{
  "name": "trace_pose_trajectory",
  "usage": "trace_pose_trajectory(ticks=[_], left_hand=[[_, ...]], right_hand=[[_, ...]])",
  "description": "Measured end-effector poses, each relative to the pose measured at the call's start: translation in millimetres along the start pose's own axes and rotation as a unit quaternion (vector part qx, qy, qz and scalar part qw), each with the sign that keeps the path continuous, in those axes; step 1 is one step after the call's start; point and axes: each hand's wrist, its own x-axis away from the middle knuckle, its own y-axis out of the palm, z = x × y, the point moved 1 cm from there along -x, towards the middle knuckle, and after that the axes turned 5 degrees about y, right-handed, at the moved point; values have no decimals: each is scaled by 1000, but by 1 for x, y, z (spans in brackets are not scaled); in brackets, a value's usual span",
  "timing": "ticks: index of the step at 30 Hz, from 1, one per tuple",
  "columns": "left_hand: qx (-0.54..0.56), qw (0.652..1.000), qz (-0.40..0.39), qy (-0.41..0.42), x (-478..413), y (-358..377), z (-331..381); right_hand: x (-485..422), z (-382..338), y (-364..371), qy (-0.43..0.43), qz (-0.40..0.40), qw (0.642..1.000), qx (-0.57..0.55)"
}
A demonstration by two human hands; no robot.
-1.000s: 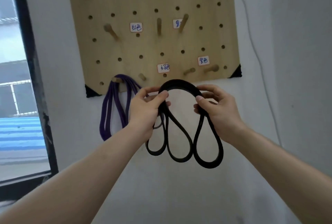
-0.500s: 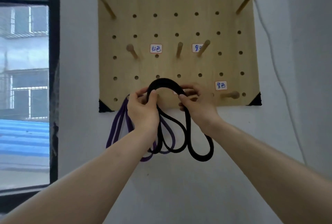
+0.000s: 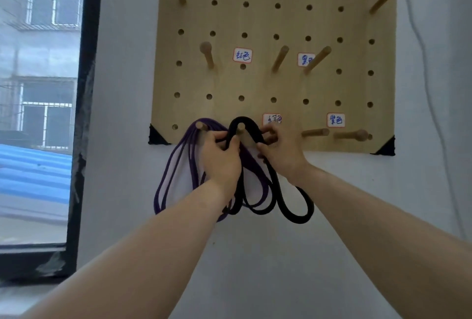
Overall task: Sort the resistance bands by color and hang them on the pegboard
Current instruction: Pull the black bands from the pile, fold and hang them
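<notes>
The black bands [image 3: 296, 207] are arched over a short wooden peg [image 3: 240, 127] in the lowest row of the pegboard [image 3: 281, 19]; their loops hang down against the wall below. The left hand [image 3: 221, 159] has its fingers curled round the left side of the bundle just under the peg; the right hand [image 3: 282, 156] pinches the right side between thumb and fingers, so neither hand is free. Just to the left, the purple bands [image 3: 163, 185] hang from the neighbouring peg [image 3: 201, 125]; some of their strands pass behind the black ones.

The step in hand seems to be seating the black bundle. To do it well I would push every strand back toward the board before letting go, so that none sits on the tip and slides off; I would release one hand first and watch the loops; no purple strand should be caught inside. The label [image 3: 272, 119] beside this peg is partly covered and I cannot read it, so it is better to check that the peg is meant for black.
</notes>
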Motion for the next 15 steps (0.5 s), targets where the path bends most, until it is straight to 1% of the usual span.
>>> trace_pose_trajectory(ticks=[4,7,9,13,15], left_hand=[[-112,993,-24,38,0,-9,4],[-199,974,-86,59,4,-22,4],[-232,964,-118,54,10,-31,0],[-289,948,-118,67,29,-58,-1],[-298,944,-112,85,42,-75,2]], right_hand=[[6,9,6,-15,-31,995,91],[14,14,3,-1,-68,985,161],[25,16,-2,2,-93,974,205],[53,17,-11,62,-119,968,210],[70,18,-17,90,-126,965,210]])
